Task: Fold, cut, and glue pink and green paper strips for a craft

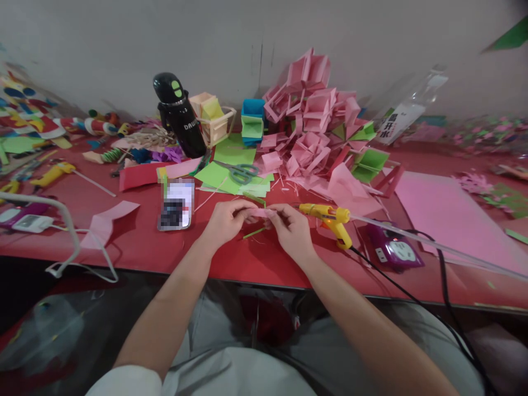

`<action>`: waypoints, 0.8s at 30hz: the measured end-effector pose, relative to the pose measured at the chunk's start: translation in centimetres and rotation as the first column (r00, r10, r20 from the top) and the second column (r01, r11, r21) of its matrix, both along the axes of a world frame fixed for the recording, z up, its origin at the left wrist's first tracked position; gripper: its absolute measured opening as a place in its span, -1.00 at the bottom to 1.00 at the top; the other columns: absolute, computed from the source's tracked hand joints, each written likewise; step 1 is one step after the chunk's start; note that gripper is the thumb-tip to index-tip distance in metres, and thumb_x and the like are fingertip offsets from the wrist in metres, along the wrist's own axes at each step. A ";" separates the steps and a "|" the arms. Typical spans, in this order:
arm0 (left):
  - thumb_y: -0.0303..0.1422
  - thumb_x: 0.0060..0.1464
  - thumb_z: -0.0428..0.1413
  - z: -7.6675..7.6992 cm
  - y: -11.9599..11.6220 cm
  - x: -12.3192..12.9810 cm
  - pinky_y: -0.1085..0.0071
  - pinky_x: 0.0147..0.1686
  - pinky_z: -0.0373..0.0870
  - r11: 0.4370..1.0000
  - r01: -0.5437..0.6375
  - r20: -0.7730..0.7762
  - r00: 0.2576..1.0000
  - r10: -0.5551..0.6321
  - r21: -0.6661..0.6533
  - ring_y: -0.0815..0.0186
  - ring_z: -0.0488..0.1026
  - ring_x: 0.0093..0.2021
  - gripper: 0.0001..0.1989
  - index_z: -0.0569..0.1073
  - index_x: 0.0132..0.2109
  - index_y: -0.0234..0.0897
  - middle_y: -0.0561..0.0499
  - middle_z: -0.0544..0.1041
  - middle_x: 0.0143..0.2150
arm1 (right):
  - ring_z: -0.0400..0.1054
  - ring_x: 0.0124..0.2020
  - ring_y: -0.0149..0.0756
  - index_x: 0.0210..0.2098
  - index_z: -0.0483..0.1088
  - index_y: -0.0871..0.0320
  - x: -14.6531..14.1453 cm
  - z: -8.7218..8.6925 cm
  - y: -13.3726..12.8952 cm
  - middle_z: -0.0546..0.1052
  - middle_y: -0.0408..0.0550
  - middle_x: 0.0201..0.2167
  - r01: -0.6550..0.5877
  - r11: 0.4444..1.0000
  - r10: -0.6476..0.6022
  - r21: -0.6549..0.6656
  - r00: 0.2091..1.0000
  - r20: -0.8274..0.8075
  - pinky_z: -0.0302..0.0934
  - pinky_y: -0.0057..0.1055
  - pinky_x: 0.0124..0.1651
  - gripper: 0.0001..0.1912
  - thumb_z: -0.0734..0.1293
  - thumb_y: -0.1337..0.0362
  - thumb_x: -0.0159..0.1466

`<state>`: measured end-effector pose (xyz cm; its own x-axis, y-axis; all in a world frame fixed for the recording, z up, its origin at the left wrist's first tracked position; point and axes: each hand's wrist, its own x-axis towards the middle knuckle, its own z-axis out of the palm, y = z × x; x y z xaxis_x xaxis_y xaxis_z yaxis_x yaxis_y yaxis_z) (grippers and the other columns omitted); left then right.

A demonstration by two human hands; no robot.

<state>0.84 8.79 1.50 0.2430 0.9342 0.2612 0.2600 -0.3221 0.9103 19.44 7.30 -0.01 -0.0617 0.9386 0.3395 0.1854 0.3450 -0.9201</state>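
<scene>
Pale clothing (235, 374) shows on the near side of the yellow glue gun (330, 216). Just left of that gun, above the red counter (247, 269), the left hand (226, 221) and right hand (293, 231) pinch opposite ends of a small pink paper strip (260, 212), fingers drawn in.

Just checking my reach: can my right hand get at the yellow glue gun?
Probably yes: the yellow glue gun lies just beside the right hand with nothing visible between them, though that hand is holding the pink paper piece.
</scene>
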 end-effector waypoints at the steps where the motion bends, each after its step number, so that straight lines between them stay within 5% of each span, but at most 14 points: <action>1: -0.37 0.21 0.12 -0.1 0.0 0.1 0.38 -0.29 0.59 1.000 -0.008 0.005 1.000 0.008 -0.004 0.25 0.63 -0.37 -0.86 0.59 -0.23 -0.27 -0.01 0.65 -0.36 | 0.48 -0.48 -0.33 -0.25 0.47 0.13 0.0 0.0 0.0 0.57 -0.12 -0.48 -0.004 1.000 0.004 0.002 1.000 0.002 0.38 -0.38 -0.37 -0.80 0.33 0.13 0.35; 11: -0.46 0.20 0.08 -0.6 0.1 0.5 0.44 -0.32 0.56 0.991 -0.086 0.018 0.996 0.084 0.104 0.31 0.62 -0.39 -0.86 0.55 -0.24 -0.26 0.02 0.63 -0.35 | 0.50 -0.44 -0.29 -0.20 0.49 0.11 0.0 0.2 0.3 0.59 -0.12 -0.45 -0.051 0.995 0.036 -0.087 0.985 -0.168 0.43 -0.33 -0.31 -0.70 0.40 0.00 0.28; 18: -0.45 0.27 0.04 -0.1 -0.2 0.5 0.47 -0.31 0.46 0.978 -0.055 -0.104 0.992 0.077 0.201 0.35 0.56 -0.35 -0.84 0.53 -0.22 -0.26 0.02 0.60 -0.33 | 0.36 -0.53 -0.39 -0.38 0.41 0.12 0.3 0.1 -0.2 0.48 -0.16 -0.54 -0.022 1.000 0.021 0.016 0.998 0.057 0.24 -0.43 -0.42 -0.70 0.29 0.08 0.39; 24: -0.35 0.25 0.12 0.0 -0.5 0.5 0.42 -0.22 0.51 0.986 -0.011 -0.068 0.997 0.023 0.163 0.28 0.59 -0.21 -0.86 0.56 -0.15 -0.25 -0.03 0.64 -0.22 | 0.36 -0.58 -0.38 -0.40 0.43 0.12 0.5 0.5 -0.4 0.48 -0.16 -0.59 0.014 1.000 -0.014 0.004 0.999 0.032 0.26 -0.44 -0.48 -0.68 0.31 0.05 0.37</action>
<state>1.36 8.33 1.51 0.2504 0.8847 0.3932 0.3274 -0.4596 0.8256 19.97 6.88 0.48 -0.0594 0.9380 0.3415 0.2198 0.3460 -0.9121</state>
